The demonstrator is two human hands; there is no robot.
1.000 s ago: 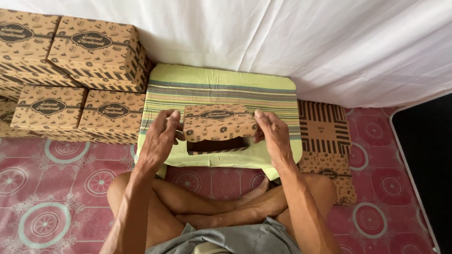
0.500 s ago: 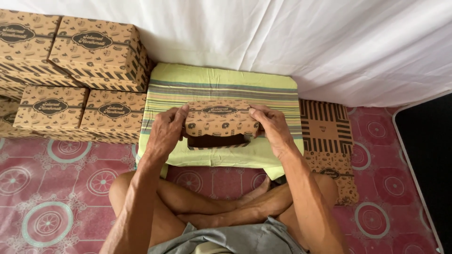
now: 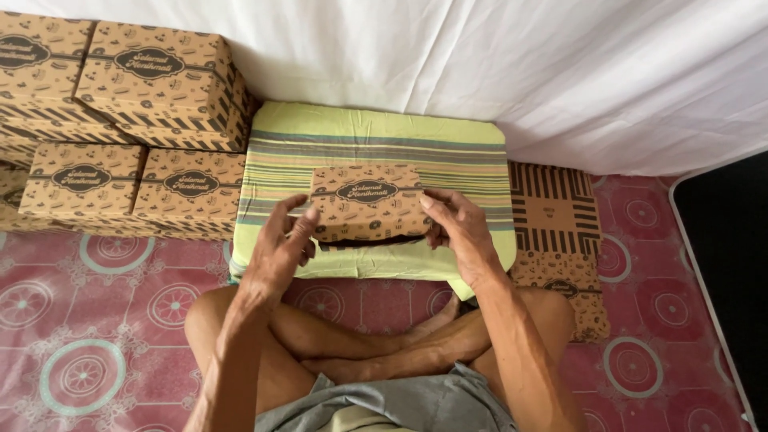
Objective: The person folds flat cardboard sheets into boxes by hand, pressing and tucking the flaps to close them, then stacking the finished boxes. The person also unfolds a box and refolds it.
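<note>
A white sheet hangs across the whole back of the scene, and below it a pink patterned floor mat covers the ground, with a black mat at the far right edge. On the left, a stack of brown printed cardboard boxes sits against the sheet, two rows high, its near side touching the left edge of a low table covered in a green striped cloth. To the right of the table, flat unfolded box blanks lie on the floor mat, partly tucked under the table's corner. The person sits cross-legged in front of the table, with bare knees close to its near edge. On the front half of the cloth rests a small brown box, its lid slightly raised so a dark gap shows along the near side. The right hand grips the box's right end, fingers curled round the corner. The left hand hovers just beside the left end with fingers spread and loose, clamped on nothing; whether the fingertips touch the cardboard cannot be told.
</note>
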